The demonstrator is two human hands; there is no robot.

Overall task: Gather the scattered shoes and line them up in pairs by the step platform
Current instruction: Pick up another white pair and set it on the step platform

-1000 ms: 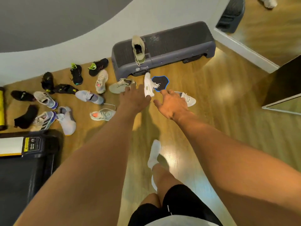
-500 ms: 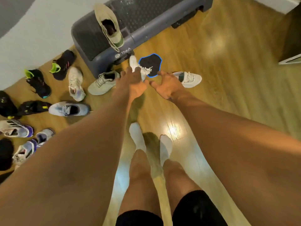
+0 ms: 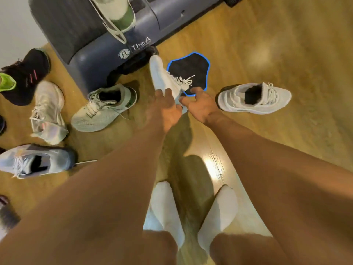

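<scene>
**Head view: left grip [image 3: 166, 109] takes white shoe [image 3: 162, 77] in front of the platform [image 3: 91, 60]**

A person in white socks [image 3: 168, 203] bends over a wooden floor [image 3: 267, 44], both bare arms stretched forward. The left grip has its fingers curled over the heel end of the white shoe, grasping it. The shoe lies on its side on the floor, toe pointing at the grey platform and almost touching its base. Its laces trail over a black pad [image 3: 191, 64] with a blue edge.

The right grip [image 3: 202, 106] is just beside the same heel, fingers half curled and thumb tip at the shoe. Whether it has hold of anything cannot be told.

A second white shoe [image 3: 254, 98] sits upright on the floor to the right, apart from both hands. A pale shoe [image 3: 118, 14] with a green heel rests on top of the platform, its lace hanging over the front edge. A matching green-trimmed shoe [image 3: 103, 109] lies on the floor against the platform's corner.

Further left are a cream shoe [image 3: 47, 111], a light blue shoe [image 3: 38, 161] and a black shoe [image 3: 28, 77] with pink stripes, scattered and pointing different ways.
</scene>
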